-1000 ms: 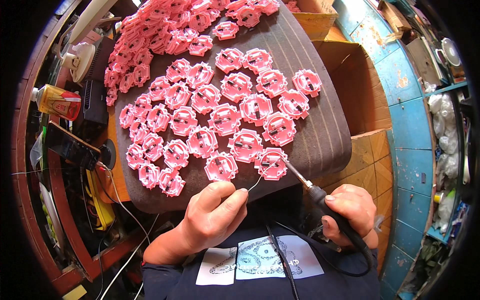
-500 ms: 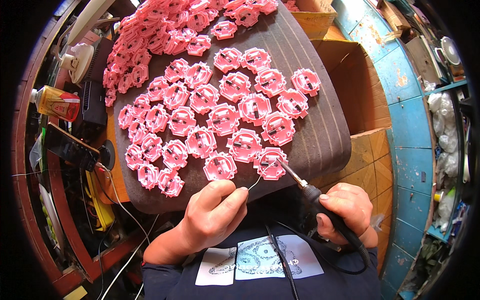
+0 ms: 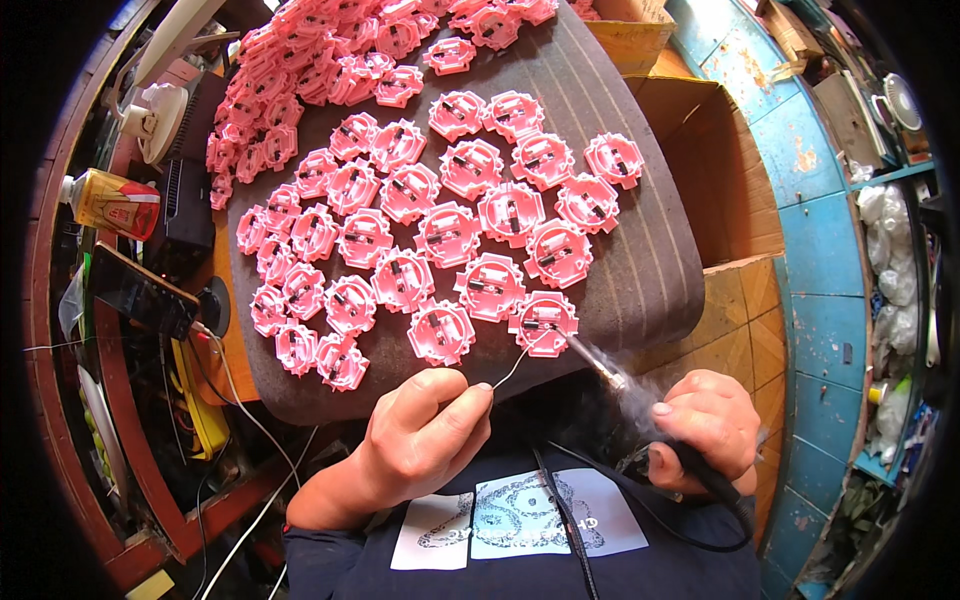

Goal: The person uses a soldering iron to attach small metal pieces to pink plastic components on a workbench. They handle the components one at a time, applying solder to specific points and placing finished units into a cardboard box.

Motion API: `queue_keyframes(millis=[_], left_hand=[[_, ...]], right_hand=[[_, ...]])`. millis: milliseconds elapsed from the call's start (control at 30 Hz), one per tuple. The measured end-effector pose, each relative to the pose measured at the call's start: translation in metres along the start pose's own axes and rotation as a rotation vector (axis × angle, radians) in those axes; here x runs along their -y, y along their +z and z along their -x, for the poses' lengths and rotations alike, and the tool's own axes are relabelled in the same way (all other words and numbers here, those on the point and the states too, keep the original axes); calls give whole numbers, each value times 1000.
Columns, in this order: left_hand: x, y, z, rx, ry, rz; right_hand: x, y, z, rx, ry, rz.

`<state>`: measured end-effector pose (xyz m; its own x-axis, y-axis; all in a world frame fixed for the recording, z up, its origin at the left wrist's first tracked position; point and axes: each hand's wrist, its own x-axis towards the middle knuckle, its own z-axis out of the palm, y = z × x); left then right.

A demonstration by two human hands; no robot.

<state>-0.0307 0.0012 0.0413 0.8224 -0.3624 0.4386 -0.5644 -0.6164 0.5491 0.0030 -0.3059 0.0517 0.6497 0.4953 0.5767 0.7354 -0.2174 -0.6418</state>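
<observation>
My left hand point(image 3: 425, 430) is closed, pinching a thin silvery solder wire point(image 3: 514, 368) between thumb and forefinger. The wire's far end reaches a pink plastic part point(image 3: 543, 308) with small black pieces inside, at the near edge of the cushion. My right hand point(image 3: 708, 425) is wrapped round the black handle of a soldering iron point(image 3: 598, 364). The iron's metal tip meets the same pink part, close to the wire end. Smoke point(image 3: 645, 400) drifts over the handle and partly veils it. Several like pink parts point(image 3: 447, 237) lie in loose rows beyond my hands.
A dark striped cushion point(image 3: 640, 250) bears the parts, with a dense pink heap point(image 3: 300, 70) at its far left. An open cardboard box point(image 3: 715, 160) stands to the right. A phone point(image 3: 140, 295), cables and a bottle point(image 3: 115, 205) are at the left. The iron's black cord point(image 3: 715, 545) loops near my body.
Smoke now rises round the iron, where none showed before. The iron and my right hand have shifted slightly to the right. My left hand has hardly moved.
</observation>
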Motion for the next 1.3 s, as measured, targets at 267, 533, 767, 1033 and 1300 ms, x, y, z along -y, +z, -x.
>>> queue_keyframes(millis=[267,533,767,1033,1300], left_hand=[[1,4,-2,-28,14,-20],[4,8,-8,-12,11,-17],[5,10,-8,-17,3,4],[8,11,-11,-12,56,-13],[9,11,-12,-13,59,-3]], right_hand=[[-2,4,-6,-30,-2,103],[-4,8,-7,-18,-2,68],[-3,9,-8,-3,6,64],[-2,8,-9,9,12,60],[-2,10,-7,2,16,64]])
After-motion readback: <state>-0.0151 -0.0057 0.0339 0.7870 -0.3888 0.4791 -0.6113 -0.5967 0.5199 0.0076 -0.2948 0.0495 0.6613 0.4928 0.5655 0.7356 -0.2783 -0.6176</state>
